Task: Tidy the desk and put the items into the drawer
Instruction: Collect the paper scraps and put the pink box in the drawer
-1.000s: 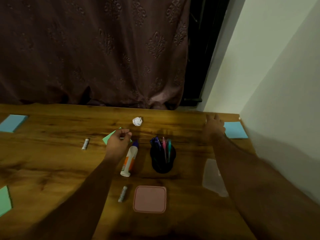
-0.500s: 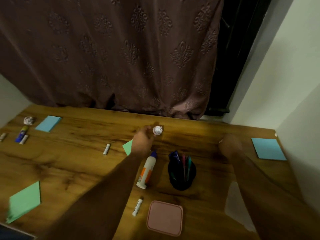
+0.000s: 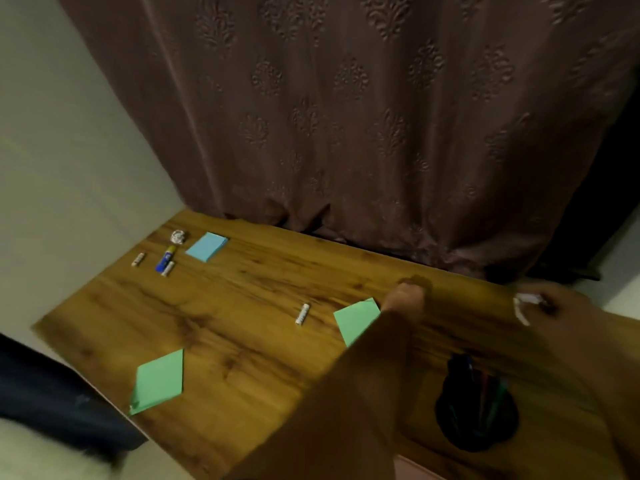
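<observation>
Left hand is seen over the desk near the rear edge, fingers curled in; whether anything is held cannot be told, frame is blurred. Right hand is further toward the right rear, fingers bunched around something white, probably a crumpled paper; grip is judged loose.

Items left on the desk: green note just beside the left hand, small white tube nearer the middle, second green note overhanging the front-left edge, blue notepad, paper ball, blue glue stick and two small tubes clustered at the rear-left corner, pen holder toward the front right. No drawer is in view.

Risks: the overhanging green note could be knocked off the edge by a passing sleeve or arm. Pen holder could be tipped by the right forearm swinging back. White paper may be dropped if the pinch is weak. Round tubes may be rolled when brushed.
</observation>
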